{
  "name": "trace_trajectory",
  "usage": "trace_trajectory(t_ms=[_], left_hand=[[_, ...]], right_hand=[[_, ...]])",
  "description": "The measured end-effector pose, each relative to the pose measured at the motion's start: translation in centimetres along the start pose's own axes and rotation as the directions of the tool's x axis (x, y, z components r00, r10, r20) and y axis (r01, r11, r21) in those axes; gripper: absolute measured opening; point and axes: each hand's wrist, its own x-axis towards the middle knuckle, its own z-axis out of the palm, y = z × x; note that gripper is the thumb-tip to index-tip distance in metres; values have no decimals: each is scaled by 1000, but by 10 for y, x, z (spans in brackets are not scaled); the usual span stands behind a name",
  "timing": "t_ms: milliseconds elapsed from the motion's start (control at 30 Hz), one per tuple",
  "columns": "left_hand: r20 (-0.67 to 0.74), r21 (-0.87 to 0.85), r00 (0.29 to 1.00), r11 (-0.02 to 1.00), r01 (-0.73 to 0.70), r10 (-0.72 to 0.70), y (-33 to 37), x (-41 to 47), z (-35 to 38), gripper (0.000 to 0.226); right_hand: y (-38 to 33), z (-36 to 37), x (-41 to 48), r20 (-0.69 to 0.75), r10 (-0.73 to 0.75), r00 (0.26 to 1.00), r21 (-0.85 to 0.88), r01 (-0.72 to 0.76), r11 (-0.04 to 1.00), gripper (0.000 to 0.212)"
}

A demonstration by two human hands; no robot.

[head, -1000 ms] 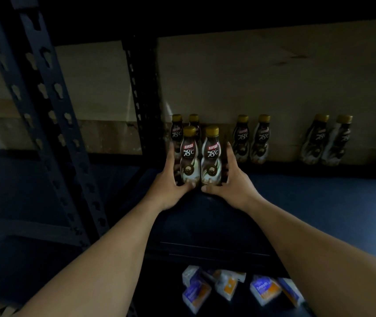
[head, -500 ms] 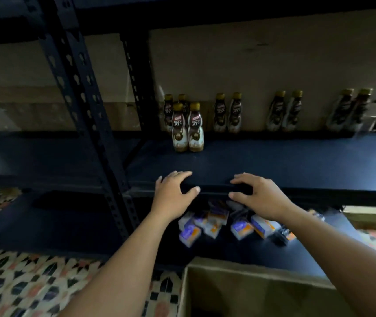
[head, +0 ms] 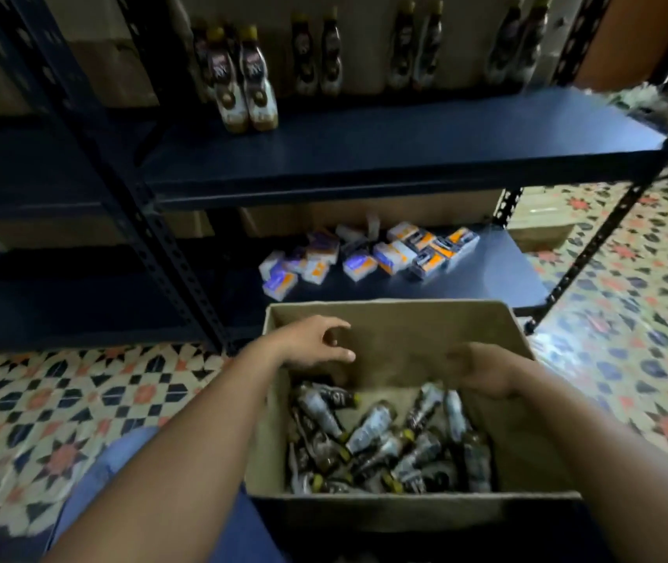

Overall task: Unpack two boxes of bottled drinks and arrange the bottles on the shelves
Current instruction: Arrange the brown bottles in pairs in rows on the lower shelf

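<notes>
An open cardboard box [head: 389, 507] stands on the floor in front of me, with several dark bottles [head: 369, 438] lying loose in its bottom. Both hands hover over the box's far half and hold nothing. My left hand [head: 316, 343] has loosely curled fingers; my right hand [head: 480, 369] is blurred, fingers bent downward above the bottles. On the dark blue shelf [head: 405, 156] above, two bottles [head: 245, 81] stand side by side at the left front. More pairs of bottles [head: 318, 54] line the back wall.
The lower shelf [head: 499, 274] holds a heap of small white, purple and orange cartons [head: 365, 258]. Black perforated uprights [head: 137, 197] frame the rack, and one slants at the right [head: 592, 253]. Patterned floor tiles [head: 40, 404] lie on both sides. Another brown box [head: 543, 233] sits beyond the rack.
Both hands let go of the two bottles on the shelf, drew back over its front edge, then dropped down over the open box. The view tilted downward.
</notes>
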Motion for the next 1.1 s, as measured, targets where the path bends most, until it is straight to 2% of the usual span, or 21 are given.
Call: trace_trajectory(t_ms=[33, 100, 167, 267, 333, 400, 467, 567, 667, 767, 833, 967, 1033, 1100], left_hand=[[17, 29, 1000, 1000, 5, -5, 0, 2, 6, 62], [92, 68, 995, 997, 40, -46, -4, 9, 19, 55], [154, 107, 986, 993, 49, -65, -9, 18, 34, 55], [183, 174, 981, 984, 40, -72, -19, 33, 54, 67], [201, 155, 976, 986, 56, -87, -31, 45, 67, 72], [206, 121, 972, 988, 93, -117, -48, 56, 78, 73], [162, 62, 974, 986, 153, -161, -67, 67, 92, 71], [99, -106, 966, 963, 248, -238, -94, 79, 119, 65], [32, -225, 968, 941, 251, -250, -114, 94, 149, 51], [20, -273, 975, 937, 219, -222, -122, 108, 172, 39], [22, -279, 979, 939, 201, -204, -123, 117, 183, 39], [107, -266, 971, 935, 237, -216, -124, 142, 211, 47], [200, -247, 952, 929, 277, -231, -124, 151, 229, 52], [252, -222, 936, 927, 303, -246, -126, 155, 246, 62]], right_hand=[[1, 9, 1, 97, -12, 995, -20, 14, 1000, 25], [5, 24, 8, 166, -30, 986, 18, 28, 999, 7], [8, 34, 16, 176, -9, 984, 17, 6, 1000, 22], [20, 48, 29, 179, 46, 983, -59, -36, 998, 53], [31, 59, 40, 192, 59, 980, -54, -49, 997, 59], [43, 70, 52, 194, 67, 979, -20, -64, 998, 56], [51, 82, 64, 177, 77, 981, 62, -90, 994, 52], [67, 106, 85, 113, 112, 987, 298, -142, 944, 58], [87, 130, 106, 33, 150, 988, 477, -147, 866, 58], [102, 147, 127, 78, 141, 987, 510, -161, 845, 56], [110, 161, 141, 83, 157, 984, 502, -178, 847, 54], [119, 186, 162, 7, 256, 967, 530, -221, 819, 58], [125, 203, 169, -85, 354, 931, 560, -249, 790, 71], [131, 217, 173, -93, 420, 903, 633, -272, 725, 89]])
